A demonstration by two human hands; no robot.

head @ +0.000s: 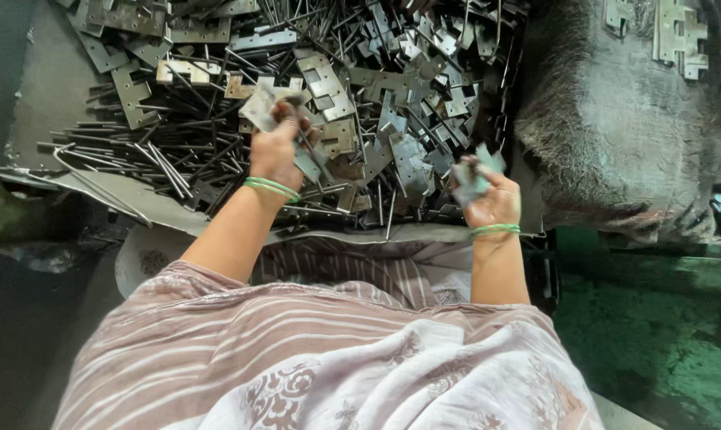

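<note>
A flat grey metal hinge leaf (261,106) tilts at eleven o'clock; another hinge leaf (472,177) sits at three o'clock.

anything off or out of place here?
Nothing clearly damaged. The metal hinge plates and thin rods lie in one tangled heap rather than sorted. A few plates sit apart on the dark sack at upper right. Left hand and right hand each grip plates.
</note>
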